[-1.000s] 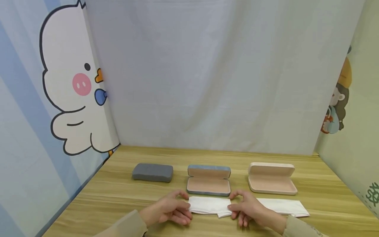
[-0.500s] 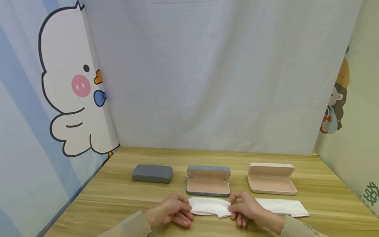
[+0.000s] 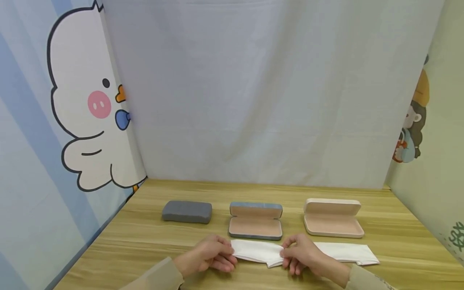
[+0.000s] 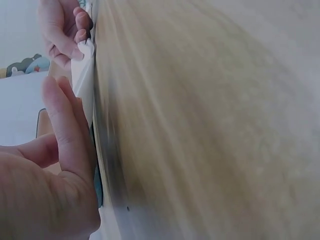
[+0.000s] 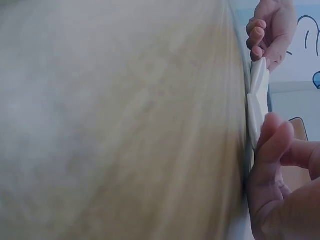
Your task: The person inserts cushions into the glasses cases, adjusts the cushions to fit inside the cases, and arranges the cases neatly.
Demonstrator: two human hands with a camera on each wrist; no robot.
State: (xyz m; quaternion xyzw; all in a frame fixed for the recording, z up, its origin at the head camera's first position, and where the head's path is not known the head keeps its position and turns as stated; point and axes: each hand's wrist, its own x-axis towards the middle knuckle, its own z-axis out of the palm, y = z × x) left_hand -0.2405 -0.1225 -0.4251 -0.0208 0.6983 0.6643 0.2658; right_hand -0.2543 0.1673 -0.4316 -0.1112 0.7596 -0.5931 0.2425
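Note:
A folded white cloth [image 3: 255, 251] lies in front of the blue glasses case [image 3: 255, 228], a small corner of it sticking out at the lower right. My left hand [image 3: 212, 255] pinches its left end between thumb and fingers. At the opposite end, my right hand [image 3: 301, 254] pinches it the same way. The right wrist view shows the cloth [image 5: 257, 105] stretched between both hands, low over the tabletop. Behind my right hand lies a second folded white cloth [image 3: 348, 253], its left part hidden by that hand. The blue case stands with its lid up, showing a peach lining.
On the wooden table [image 3: 119, 249], a closed grey glasses case [image 3: 187, 212] sits at the left. An open white glasses case [image 3: 332, 218] stands at the right. A pale curtain [image 3: 253, 100] hangs along the table's back edge, with printed curtains at both sides.
The fingers of both hands have closed more firmly on the ends of the cloth. Its surface has shifted slightly and looks a little raised at the ends. The cases have not moved.

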